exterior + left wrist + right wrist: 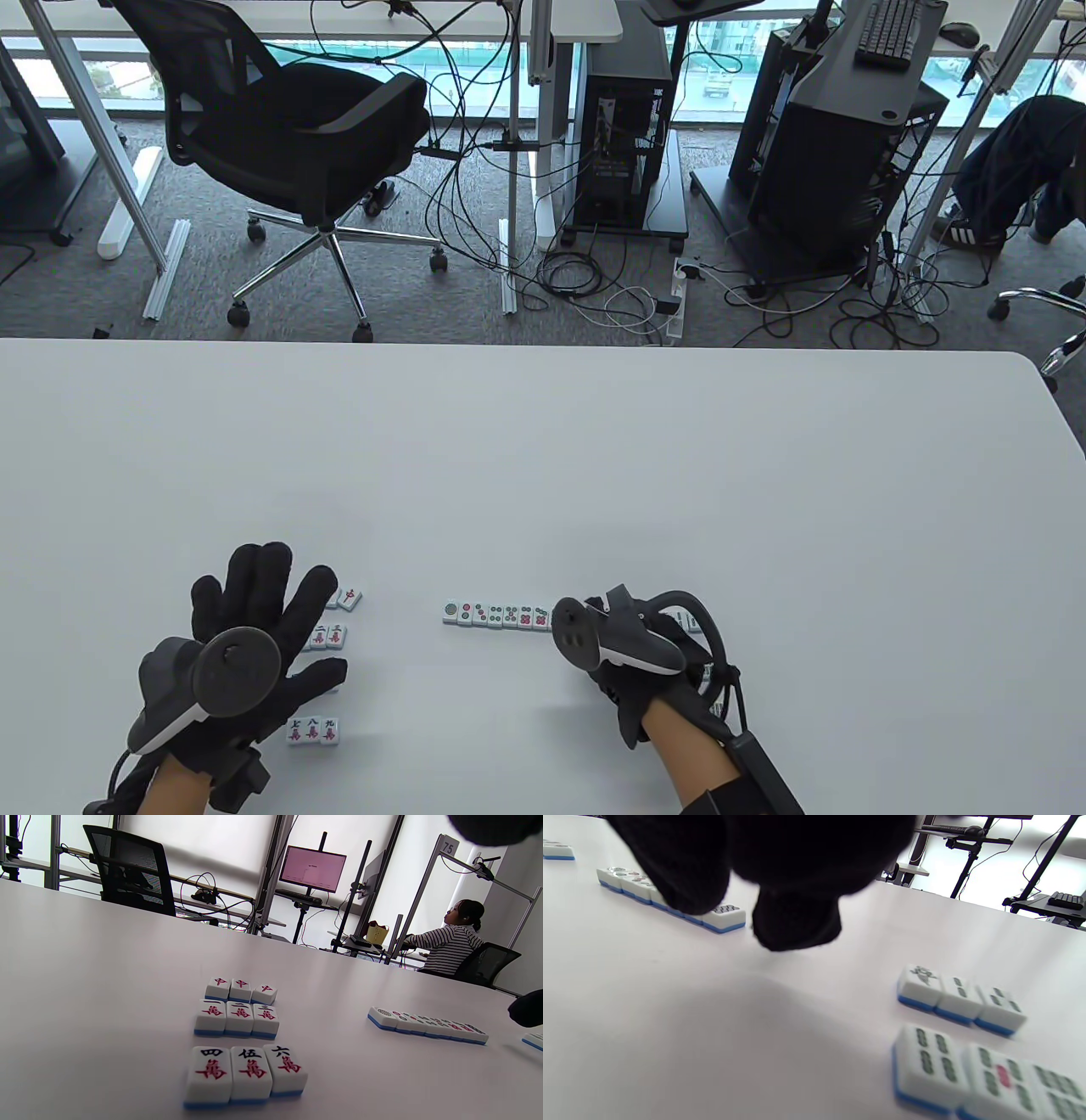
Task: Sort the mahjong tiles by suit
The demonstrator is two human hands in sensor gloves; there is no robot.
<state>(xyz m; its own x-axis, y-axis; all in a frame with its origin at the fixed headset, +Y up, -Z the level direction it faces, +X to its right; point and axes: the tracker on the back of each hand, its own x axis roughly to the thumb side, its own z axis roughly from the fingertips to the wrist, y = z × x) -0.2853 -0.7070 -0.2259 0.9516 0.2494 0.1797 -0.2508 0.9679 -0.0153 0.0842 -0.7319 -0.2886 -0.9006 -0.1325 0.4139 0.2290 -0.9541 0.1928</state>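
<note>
My left hand point(276, 607) lies flat with fingers spread over the character tiles at the lower left. In the left wrist view these stand in rows of three: red dragons point(241, 989), characters one to three point(236, 1019), four to six point(246, 1075). A seven-eight-nine row point(312, 730) sits by my left wrist. The dots row point(496, 614) runs across the middle. My right hand point(611, 645) is at that row's right end, its fingers point(797, 921) hanging down beside the last dots tile point(724, 918) and holding nothing. Bamboo tiles point(961, 999) lie in two rows to the right.
The white table point(543, 475) stretches bare beyond the tiles. Past its far edge stand an office chair point(288, 136), cables and computer racks on the floor. A person in a striped top point(449, 946) sits at a desk in the background.
</note>
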